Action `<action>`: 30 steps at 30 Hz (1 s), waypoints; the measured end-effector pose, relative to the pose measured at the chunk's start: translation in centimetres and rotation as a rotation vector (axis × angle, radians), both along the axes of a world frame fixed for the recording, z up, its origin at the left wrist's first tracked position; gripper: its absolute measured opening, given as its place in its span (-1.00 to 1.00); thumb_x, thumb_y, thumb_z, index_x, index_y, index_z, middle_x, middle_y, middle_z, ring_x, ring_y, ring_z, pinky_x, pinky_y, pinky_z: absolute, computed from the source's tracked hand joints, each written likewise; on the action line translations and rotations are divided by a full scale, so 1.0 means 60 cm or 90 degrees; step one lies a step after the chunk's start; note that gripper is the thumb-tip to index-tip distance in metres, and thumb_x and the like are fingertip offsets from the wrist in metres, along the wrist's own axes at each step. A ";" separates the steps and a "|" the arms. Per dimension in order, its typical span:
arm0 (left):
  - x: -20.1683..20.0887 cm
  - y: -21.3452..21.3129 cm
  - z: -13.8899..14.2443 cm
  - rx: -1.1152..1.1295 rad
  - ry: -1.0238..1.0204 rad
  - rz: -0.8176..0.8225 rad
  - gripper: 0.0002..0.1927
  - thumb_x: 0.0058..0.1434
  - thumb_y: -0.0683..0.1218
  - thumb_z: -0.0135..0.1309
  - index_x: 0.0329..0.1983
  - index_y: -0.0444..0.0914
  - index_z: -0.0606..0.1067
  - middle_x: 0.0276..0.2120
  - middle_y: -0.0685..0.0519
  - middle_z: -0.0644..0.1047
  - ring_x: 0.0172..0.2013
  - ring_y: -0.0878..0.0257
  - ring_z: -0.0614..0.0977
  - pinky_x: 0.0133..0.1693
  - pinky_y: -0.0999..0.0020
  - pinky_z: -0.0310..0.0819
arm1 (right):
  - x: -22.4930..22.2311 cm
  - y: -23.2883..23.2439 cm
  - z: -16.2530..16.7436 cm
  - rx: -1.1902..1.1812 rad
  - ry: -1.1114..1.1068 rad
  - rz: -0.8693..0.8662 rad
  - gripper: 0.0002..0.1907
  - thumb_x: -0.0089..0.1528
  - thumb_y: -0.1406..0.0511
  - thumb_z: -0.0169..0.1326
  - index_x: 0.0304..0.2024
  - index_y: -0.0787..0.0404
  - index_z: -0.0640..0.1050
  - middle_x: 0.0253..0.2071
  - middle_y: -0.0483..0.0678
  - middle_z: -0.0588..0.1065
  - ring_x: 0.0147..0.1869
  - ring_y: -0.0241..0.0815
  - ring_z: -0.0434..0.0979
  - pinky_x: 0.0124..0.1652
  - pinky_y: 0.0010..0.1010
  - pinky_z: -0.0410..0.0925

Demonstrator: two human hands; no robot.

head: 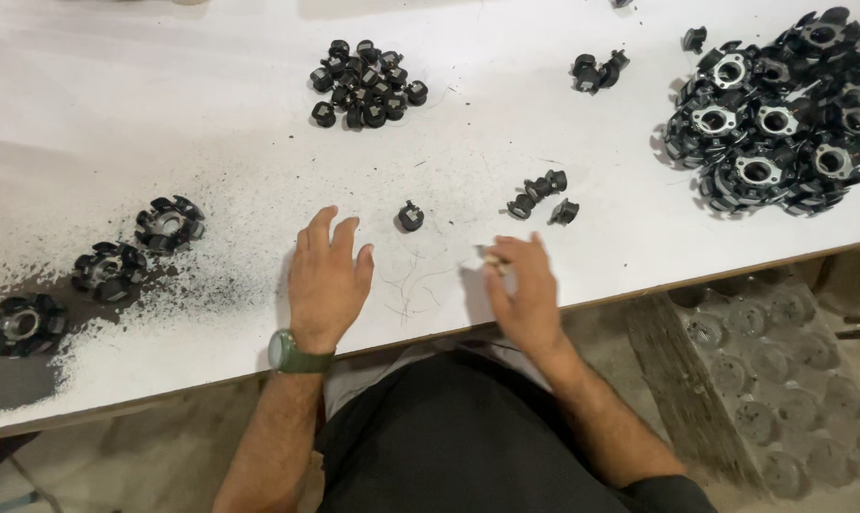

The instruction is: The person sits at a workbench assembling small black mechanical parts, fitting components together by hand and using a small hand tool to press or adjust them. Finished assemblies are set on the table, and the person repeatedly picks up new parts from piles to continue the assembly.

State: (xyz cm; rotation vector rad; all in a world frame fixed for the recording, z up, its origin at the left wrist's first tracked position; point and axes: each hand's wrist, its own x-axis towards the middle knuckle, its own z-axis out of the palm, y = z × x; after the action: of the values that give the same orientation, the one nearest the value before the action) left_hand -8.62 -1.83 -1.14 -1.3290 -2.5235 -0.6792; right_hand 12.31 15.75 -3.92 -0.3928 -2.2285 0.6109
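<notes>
1. Two hands lie over the near edge of the white worktop (211, 142); both forearms run out of frame at the bottom.
2. Right hand (523, 290): blurred. Its fingertips close on a small pale piece (492, 255), too smeared to identify. Grip narrow, pinching that piece. Palm faces down and left, wrist just off the worktop edge.
3. Left hand (327, 277): flat, palm down, fingers spread and resting on the worktop. Grip wide, holding nothing. A green watch (292, 353) sits on the wrist.
4. One small black clip (410, 218) stands alone between the hands, just beyond the fingertips, touching neither.
5. Four more clips (542, 195) lie close together beyond the right hand.
6. A heap of clips (367, 83) lies farther back, centre.
7. Three black rotors (107, 271) sit in a row at left, amid dark dust (202, 266).
8. A large rotor pile (782, 123) at far right is cut off by the frame edge.
</notes>
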 end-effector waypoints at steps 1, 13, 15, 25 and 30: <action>-0.011 0.012 0.004 -0.016 -0.029 -0.021 -0.54 0.24 -0.01 0.17 0.14 -0.33 0.50 0.17 -0.19 0.43 0.04 -0.08 0.53 -0.05 0.01 0.47 | -0.024 -0.018 -0.002 0.008 -0.023 0.037 -0.78 0.28 0.40 0.13 -0.02 0.24 0.50 -0.04 0.11 0.54 0.19 0.08 0.53 0.38 0.14 0.10; -0.042 0.129 0.043 -0.139 -0.267 -0.171 -0.29 0.10 0.20 0.27 0.22 -0.25 0.40 -0.03 -0.17 0.52 -0.10 -0.07 0.59 -0.10 0.04 0.51 | -0.049 -0.107 0.019 -0.161 -0.155 0.612 -0.88 0.33 0.39 0.09 -0.07 0.18 0.51 -0.07 -0.05 0.51 0.26 -0.05 0.53 0.53 0.16 0.01; -0.025 0.130 0.043 -0.170 -0.284 -0.118 -0.50 0.19 0.16 0.21 0.06 -0.21 0.47 -0.08 -0.09 0.56 -0.11 -0.02 0.61 -0.08 0.06 0.51 | -0.024 -0.081 0.014 -0.177 -0.096 0.496 -0.89 0.29 0.41 0.08 -0.13 0.15 0.54 -0.04 -0.06 0.54 0.21 -0.08 0.55 0.51 0.22 -0.02; 0.105 0.046 0.019 0.045 -0.147 -0.304 -0.63 0.04 -0.14 0.32 -0.11 -0.20 0.45 -0.20 0.01 0.49 -0.15 0.05 0.53 -0.15 0.13 0.44 | 0.032 0.001 0.031 -0.050 -0.133 0.090 -0.75 0.13 0.34 0.23 -0.12 0.12 0.62 -0.13 -0.03 0.45 0.28 0.01 0.39 0.42 0.22 -0.01; 0.133 0.028 0.010 0.092 -0.111 -0.275 -0.35 -0.02 -0.14 0.31 0.18 -0.29 0.42 -0.12 -0.01 0.50 -0.11 0.05 0.53 -0.12 0.11 0.41 | 0.015 -0.028 0.031 -0.016 -0.176 0.085 -0.59 0.09 0.19 0.34 -0.05 0.18 0.61 -0.07 0.01 0.43 0.27 0.07 0.36 0.36 0.30 -0.09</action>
State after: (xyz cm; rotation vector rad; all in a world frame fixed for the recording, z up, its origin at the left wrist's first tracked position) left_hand -0.63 -0.16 -0.53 -1.8519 -2.2681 -1.0798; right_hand 13.21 14.06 -2.08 -0.3616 -2.5288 0.6908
